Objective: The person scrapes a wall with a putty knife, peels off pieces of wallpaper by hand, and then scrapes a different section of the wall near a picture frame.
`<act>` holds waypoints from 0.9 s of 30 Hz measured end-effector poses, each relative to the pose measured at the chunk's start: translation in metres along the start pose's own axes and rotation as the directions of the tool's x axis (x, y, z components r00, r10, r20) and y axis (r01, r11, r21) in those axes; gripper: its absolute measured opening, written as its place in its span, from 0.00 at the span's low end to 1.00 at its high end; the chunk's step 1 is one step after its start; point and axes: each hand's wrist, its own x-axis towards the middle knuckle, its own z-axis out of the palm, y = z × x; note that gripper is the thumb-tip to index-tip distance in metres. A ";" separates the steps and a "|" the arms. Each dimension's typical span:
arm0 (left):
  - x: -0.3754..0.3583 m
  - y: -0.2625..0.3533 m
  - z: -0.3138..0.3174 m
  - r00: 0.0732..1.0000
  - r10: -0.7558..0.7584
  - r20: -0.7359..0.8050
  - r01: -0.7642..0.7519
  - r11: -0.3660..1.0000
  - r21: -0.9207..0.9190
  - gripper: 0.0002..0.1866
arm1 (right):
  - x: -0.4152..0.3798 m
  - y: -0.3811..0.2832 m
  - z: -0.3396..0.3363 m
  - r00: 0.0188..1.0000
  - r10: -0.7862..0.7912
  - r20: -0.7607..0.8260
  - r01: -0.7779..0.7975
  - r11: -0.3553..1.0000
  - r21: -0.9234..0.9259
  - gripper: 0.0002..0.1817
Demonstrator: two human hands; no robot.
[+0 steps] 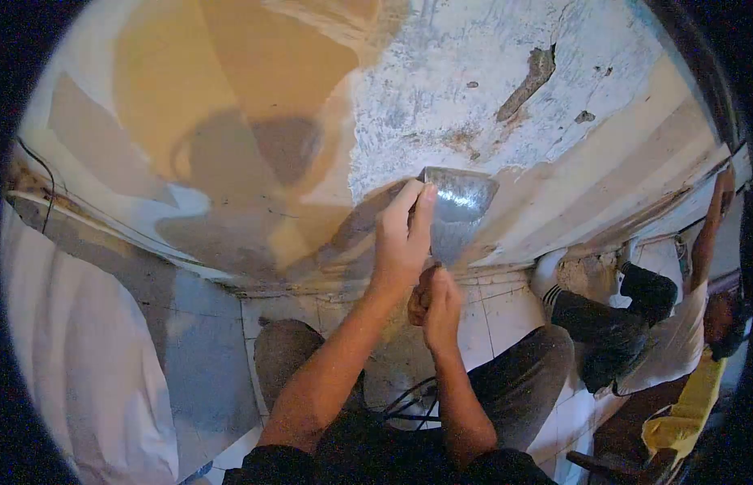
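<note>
A wide putty knife (460,202) with a shiny metal blade is held up against the lower wall. My right hand (439,307) is closed around its handle, which the fingers mostly hide. At the blade's left edge, my left hand (402,234) pinches near the upper corner with thumb and fingers. Just above the blade's top edge lies a whitish stripped patch (441,89) of the wall, with flaked paint borders. To the left, yellow-tan paint (174,73) still covers the wall, and shadows fall across it.
A person (659,331) sits on the tiled floor at right, one arm raised to the wall. A pale cloth-like shape (77,347) fills the left side. A gouge (530,81) marks the stripped patch. Yellow cloth (685,412) and a dark cable (46,178) are at the sides.
</note>
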 end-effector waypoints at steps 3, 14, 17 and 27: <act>-0.003 -0.010 0.002 0.991 0.109 -0.075 -0.108 0.994 0.028 0.14 | 0.000 0.003 0.004 0.999 0.038 0.028 -0.038 0.999 -0.016 0.23; -0.005 -0.012 -0.002 0.997 0.077 0.017 -0.077 0.996 0.047 0.14 | -0.010 0.027 0.006 0.995 0.064 -0.070 -0.070 0.993 -0.095 0.23; 0.000 -0.003 -0.001 0.997 -0.009 0.079 0.007 1.000 0.031 0.14 | -0.008 -0.008 0.007 0.998 0.027 -0.063 -0.033 0.995 -0.093 0.23; -0.002 0.003 -0.002 0.919 -0.302 0.253 0.361 0.902 -0.237 0.14 | 0.009 0.014 -0.031 0.983 -0.003 -0.184 -0.014 0.996 -0.091 0.22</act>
